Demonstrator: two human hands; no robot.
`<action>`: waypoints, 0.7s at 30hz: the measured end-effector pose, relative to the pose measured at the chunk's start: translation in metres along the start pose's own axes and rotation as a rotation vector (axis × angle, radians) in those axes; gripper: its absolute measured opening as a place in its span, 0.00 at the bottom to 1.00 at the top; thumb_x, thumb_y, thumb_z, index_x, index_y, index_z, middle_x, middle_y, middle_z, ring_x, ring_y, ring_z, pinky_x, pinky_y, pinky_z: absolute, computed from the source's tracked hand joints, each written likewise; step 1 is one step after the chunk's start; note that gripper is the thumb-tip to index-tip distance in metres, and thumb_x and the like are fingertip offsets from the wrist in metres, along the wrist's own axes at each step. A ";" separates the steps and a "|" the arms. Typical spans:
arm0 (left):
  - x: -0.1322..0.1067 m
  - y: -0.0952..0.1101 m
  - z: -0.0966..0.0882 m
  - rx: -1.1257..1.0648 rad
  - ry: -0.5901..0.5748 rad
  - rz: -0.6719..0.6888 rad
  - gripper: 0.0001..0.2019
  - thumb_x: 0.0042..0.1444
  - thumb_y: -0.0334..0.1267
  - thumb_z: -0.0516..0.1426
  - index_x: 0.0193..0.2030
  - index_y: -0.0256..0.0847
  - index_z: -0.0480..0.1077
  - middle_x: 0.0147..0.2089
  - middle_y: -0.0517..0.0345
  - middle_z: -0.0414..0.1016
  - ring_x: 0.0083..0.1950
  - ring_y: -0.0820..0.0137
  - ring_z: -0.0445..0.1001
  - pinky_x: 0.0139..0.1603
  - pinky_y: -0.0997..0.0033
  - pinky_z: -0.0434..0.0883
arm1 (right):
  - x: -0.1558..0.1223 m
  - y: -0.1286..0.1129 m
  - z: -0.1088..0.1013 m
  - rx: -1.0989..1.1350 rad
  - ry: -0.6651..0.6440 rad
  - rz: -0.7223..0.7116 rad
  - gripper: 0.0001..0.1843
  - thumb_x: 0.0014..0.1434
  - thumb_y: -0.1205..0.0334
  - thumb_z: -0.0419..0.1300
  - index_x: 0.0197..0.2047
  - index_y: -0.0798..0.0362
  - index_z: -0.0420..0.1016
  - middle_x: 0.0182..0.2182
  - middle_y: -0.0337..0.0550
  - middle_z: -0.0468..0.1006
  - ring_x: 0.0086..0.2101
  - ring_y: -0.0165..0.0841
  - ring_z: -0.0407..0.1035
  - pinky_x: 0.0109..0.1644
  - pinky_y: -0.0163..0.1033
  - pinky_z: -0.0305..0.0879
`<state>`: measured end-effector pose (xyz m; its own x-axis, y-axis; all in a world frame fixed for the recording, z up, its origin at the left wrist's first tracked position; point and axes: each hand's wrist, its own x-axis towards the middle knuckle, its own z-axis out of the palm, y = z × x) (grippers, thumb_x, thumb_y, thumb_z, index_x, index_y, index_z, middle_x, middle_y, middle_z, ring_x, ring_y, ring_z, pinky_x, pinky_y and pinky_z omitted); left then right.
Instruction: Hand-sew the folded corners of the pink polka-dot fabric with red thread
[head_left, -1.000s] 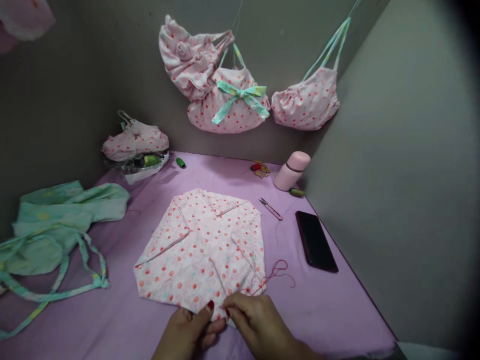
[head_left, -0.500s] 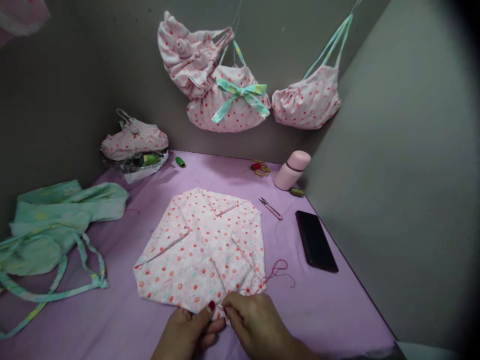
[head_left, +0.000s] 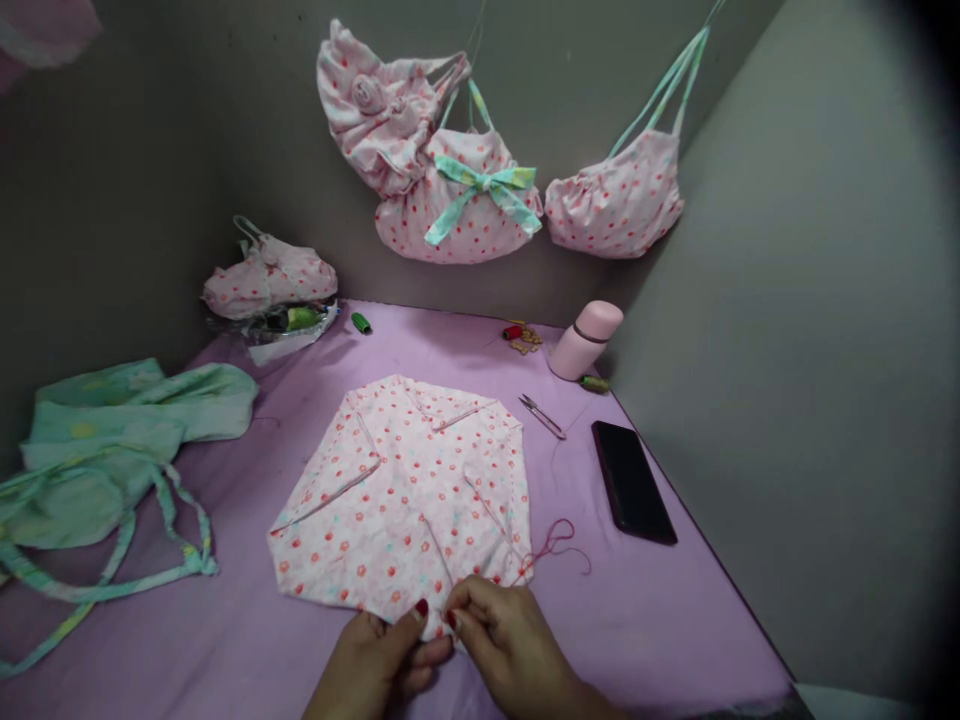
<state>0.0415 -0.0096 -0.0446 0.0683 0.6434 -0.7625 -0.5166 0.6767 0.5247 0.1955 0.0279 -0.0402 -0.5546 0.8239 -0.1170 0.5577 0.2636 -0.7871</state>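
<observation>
A pink floral cloth (head_left: 401, 490), folded into a many-sided flat shape, lies on the purple table cover (head_left: 660, 620). My left hand (head_left: 382, 660) pinches the cloth's near edge between thumb and fingers. My right hand (head_left: 510, 640) is closed in a pinch right beside it on the same edge; a needle may be in it but is too small to make out. A red thread (head_left: 555, 545) loops out from the cloth's right corner, just beyond my right hand.
Thread snips (head_left: 541, 416), a black phone (head_left: 632, 482) and a pink bottle (head_left: 585, 340) lie to the right. Green fabric with straps (head_left: 105, 460) is heaped at left. Pink bags (head_left: 465, 190) hang on the back wall; another bag (head_left: 270, 280) sits over thread spools.
My right hand has crept slightly forward and left along the cloth's near edge. The cloth and left hand have stayed in place.
</observation>
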 end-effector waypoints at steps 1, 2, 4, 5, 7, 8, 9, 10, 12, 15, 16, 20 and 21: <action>0.000 0.000 0.000 -0.007 0.001 0.000 0.15 0.39 0.41 0.68 0.26 0.33 0.71 0.24 0.54 0.76 0.27 0.71 0.75 0.25 0.81 0.68 | 0.000 0.000 0.000 0.029 0.003 0.004 0.10 0.59 0.64 0.48 0.31 0.54 0.68 0.20 0.36 0.69 0.21 0.27 0.62 0.25 0.30 0.52; 0.000 0.000 0.000 -0.013 0.009 0.000 0.14 0.39 0.41 0.68 0.26 0.33 0.70 0.24 0.55 0.76 0.27 0.71 0.75 0.25 0.81 0.68 | 0.000 0.000 0.001 0.053 0.007 0.008 0.10 0.59 0.63 0.49 0.30 0.54 0.68 0.19 0.35 0.68 0.21 0.27 0.61 0.24 0.30 0.52; 0.000 0.000 0.000 -0.016 0.025 -0.003 0.14 0.39 0.40 0.68 0.25 0.34 0.70 0.24 0.55 0.76 0.27 0.71 0.75 0.24 0.81 0.68 | 0.000 0.001 0.002 0.094 0.016 0.013 0.10 0.59 0.62 0.49 0.30 0.54 0.68 0.18 0.34 0.65 0.20 0.27 0.59 0.24 0.30 0.51; 0.000 0.000 0.001 -0.013 0.025 -0.003 0.14 0.39 0.40 0.68 0.24 0.34 0.70 0.23 0.56 0.75 0.27 0.71 0.75 0.24 0.81 0.67 | 0.000 0.001 0.003 0.114 0.020 0.016 0.10 0.59 0.62 0.49 0.30 0.54 0.67 0.18 0.34 0.65 0.20 0.27 0.58 0.24 0.30 0.51; 0.000 0.001 0.001 -0.010 0.012 0.003 0.13 0.39 0.40 0.68 0.24 0.34 0.70 0.23 0.55 0.75 0.27 0.71 0.75 0.24 0.81 0.67 | -0.001 0.002 0.005 0.146 0.028 0.022 0.10 0.59 0.62 0.49 0.30 0.54 0.67 0.18 0.34 0.64 0.20 0.26 0.57 0.24 0.30 0.51; 0.000 0.001 0.002 -0.010 0.004 0.008 0.13 0.39 0.40 0.68 0.24 0.33 0.70 0.23 0.55 0.75 0.27 0.70 0.75 0.25 0.81 0.67 | -0.001 0.002 0.006 0.158 0.030 0.024 0.10 0.60 0.62 0.48 0.30 0.54 0.67 0.19 0.34 0.64 0.20 0.26 0.57 0.24 0.30 0.51; 0.000 0.002 0.002 -0.010 0.001 0.012 0.13 0.39 0.40 0.67 0.23 0.33 0.70 0.23 0.55 0.75 0.28 0.70 0.75 0.25 0.81 0.67 | -0.002 0.003 0.007 0.163 0.033 0.025 0.10 0.60 0.62 0.48 0.30 0.54 0.66 0.19 0.34 0.64 0.20 0.26 0.58 0.24 0.30 0.51; 0.000 0.002 0.002 -0.005 0.004 0.017 0.13 0.40 0.40 0.67 0.23 0.33 0.70 0.23 0.54 0.75 0.28 0.70 0.75 0.25 0.81 0.67 | -0.002 0.003 0.007 0.155 0.038 0.024 0.10 0.60 0.62 0.48 0.31 0.54 0.66 0.19 0.34 0.64 0.20 0.26 0.58 0.24 0.30 0.51; 0.000 0.001 0.001 0.016 -0.004 0.019 0.13 0.41 0.41 0.66 0.23 0.33 0.70 0.22 0.53 0.75 0.27 0.71 0.75 0.24 0.82 0.67 | -0.002 0.003 0.008 0.105 0.049 0.014 0.10 0.61 0.62 0.47 0.31 0.54 0.66 0.19 0.35 0.66 0.20 0.27 0.60 0.24 0.30 0.51; -0.001 0.000 0.000 0.025 -0.042 0.034 0.12 0.44 0.40 0.65 0.25 0.32 0.71 0.24 0.53 0.76 0.29 0.71 0.75 0.26 0.83 0.67 | -0.001 0.001 0.006 -0.031 0.044 -0.009 0.11 0.61 0.63 0.46 0.34 0.53 0.68 0.21 0.37 0.71 0.22 0.28 0.65 0.26 0.31 0.53; -0.001 -0.001 -0.001 0.017 -0.055 0.036 0.12 0.44 0.40 0.65 0.26 0.32 0.71 0.25 0.53 0.76 0.29 0.71 0.75 0.26 0.83 0.67 | -0.001 0.000 0.005 -0.077 0.032 -0.013 0.11 0.61 0.64 0.46 0.35 0.53 0.69 0.23 0.38 0.73 0.23 0.29 0.66 0.27 0.31 0.54; -0.002 -0.002 -0.001 -0.022 -0.079 0.045 0.12 0.42 0.40 0.66 0.28 0.33 0.72 0.27 0.55 0.76 0.29 0.72 0.74 0.26 0.82 0.66 | 0.003 -0.008 0.003 -0.274 -0.069 0.048 0.11 0.61 0.67 0.45 0.37 0.54 0.68 0.26 0.44 0.77 0.27 0.34 0.72 0.29 0.32 0.57; -0.002 -0.002 -0.001 -0.028 -0.077 0.049 0.13 0.41 0.41 0.67 0.29 0.33 0.73 0.27 0.55 0.76 0.29 0.72 0.74 0.26 0.82 0.66 | 0.004 -0.010 0.003 -0.321 -0.104 0.071 0.09 0.59 0.67 0.47 0.38 0.55 0.68 0.26 0.45 0.77 0.28 0.35 0.73 0.28 0.33 0.57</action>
<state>0.0413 -0.0126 -0.0445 0.1072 0.7022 -0.7039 -0.5446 0.6338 0.5493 0.1859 0.0274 -0.0348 -0.5582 0.7945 -0.2390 0.7538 0.3653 -0.5462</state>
